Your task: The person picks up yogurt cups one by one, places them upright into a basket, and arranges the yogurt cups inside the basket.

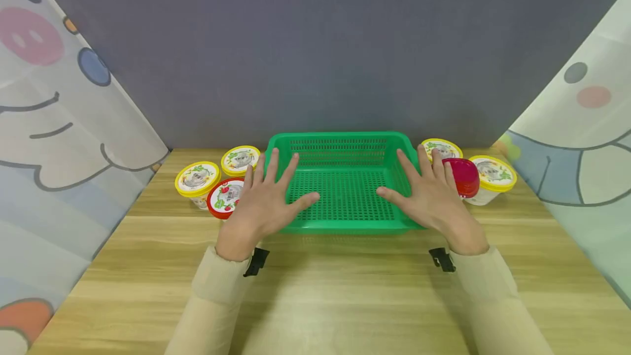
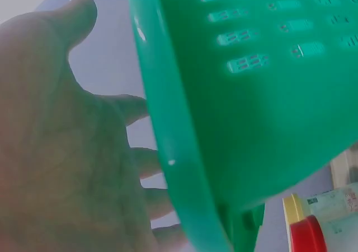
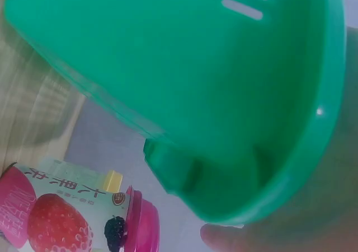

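Fingers [image 1: 273, 166] of the left hand [image 1: 263, 201] and right hand [image 1: 434, 196] are spread wide in the head view, at opposite ends of a green perforated plastic basket [image 1: 340, 225] set on a wood-grain table [image 1: 345, 300]. Two yellow-lidded tubs [image 1: 197, 176] and a red-lidded tub [image 1: 226, 198] are seen on the left; a pink-lidded tub [image 1: 464, 177] is flanked by two yellow-lidded ones on the right. In the left wrist view, the fingertips are hidden by the basket's rim; contact cannot be told. In the right wrist view, the hand is largely hidden, and strawberries are printed on the pink-lidded tub.
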`<state>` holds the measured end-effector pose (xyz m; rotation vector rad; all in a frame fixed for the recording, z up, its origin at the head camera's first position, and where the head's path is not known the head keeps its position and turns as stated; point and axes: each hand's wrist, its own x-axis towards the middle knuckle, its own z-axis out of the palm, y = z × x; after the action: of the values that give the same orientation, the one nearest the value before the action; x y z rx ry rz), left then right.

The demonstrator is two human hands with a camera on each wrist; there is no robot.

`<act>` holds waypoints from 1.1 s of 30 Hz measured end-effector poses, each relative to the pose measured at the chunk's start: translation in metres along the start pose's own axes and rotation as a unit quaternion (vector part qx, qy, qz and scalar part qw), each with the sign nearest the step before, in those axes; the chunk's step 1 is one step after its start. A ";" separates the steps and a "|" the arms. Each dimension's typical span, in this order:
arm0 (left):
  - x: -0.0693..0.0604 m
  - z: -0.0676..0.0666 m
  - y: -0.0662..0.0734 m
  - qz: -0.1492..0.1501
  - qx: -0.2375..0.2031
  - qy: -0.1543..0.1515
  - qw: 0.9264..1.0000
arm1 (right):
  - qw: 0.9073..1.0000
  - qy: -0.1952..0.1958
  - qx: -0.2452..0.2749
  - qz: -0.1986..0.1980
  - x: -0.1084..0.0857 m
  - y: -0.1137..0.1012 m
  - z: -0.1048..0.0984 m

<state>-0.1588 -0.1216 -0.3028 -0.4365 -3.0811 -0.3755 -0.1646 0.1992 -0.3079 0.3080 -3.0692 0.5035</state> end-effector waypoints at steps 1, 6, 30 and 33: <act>0.000 0.000 0.001 0.004 0.000 -0.004 1.000 | 1.000 -0.001 0.000 0.001 0.000 0.000 0.000; -0.001 -0.001 0.007 0.038 -0.019 -0.028 0.999 | 1.000 0.001 0.005 0.000 0.001 0.002 0.001; -0.009 0.019 0.012 0.271 -0.034 0.003 0.962 | 0.999 0.036 0.008 -0.010 0.001 0.008 0.002; -0.008 0.027 0.010 0.309 -0.021 0.041 0.950 | 0.999 0.041 -0.001 -0.013 0.001 0.010 0.002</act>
<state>-0.1475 -0.1078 -0.3264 -1.2907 -2.6599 -0.4160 -0.1672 0.2077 -0.3125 0.3173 -2.9822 0.4995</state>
